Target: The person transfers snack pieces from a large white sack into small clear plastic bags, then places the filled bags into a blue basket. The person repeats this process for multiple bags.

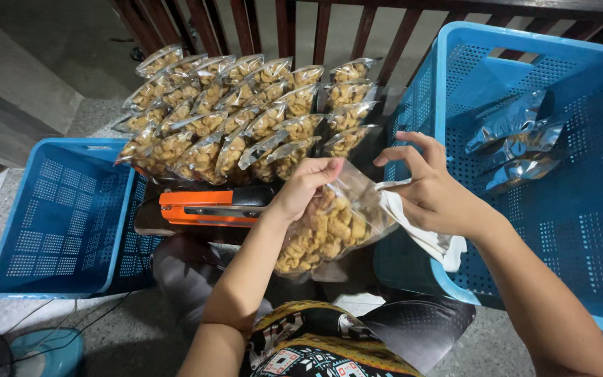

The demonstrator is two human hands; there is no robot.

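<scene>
Head view: both grips (308,183) (427,188) clamped on snack-filled bag (329,234); three pouches (518,143) in crate (594,230)

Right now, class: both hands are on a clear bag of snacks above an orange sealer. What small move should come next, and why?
Probably lower the bag's open mouth onto the orange sealer. The left hand pinches the top of the clear bag, and the right hand holds its other edge with a white cloth. The bag looks full, and filled bags are stacked in rows behind the sealer.

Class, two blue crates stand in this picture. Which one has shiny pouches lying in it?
The larger blue crate on the right, beside the right hand, holds the silver pouches; the left crate shows none.
</scene>
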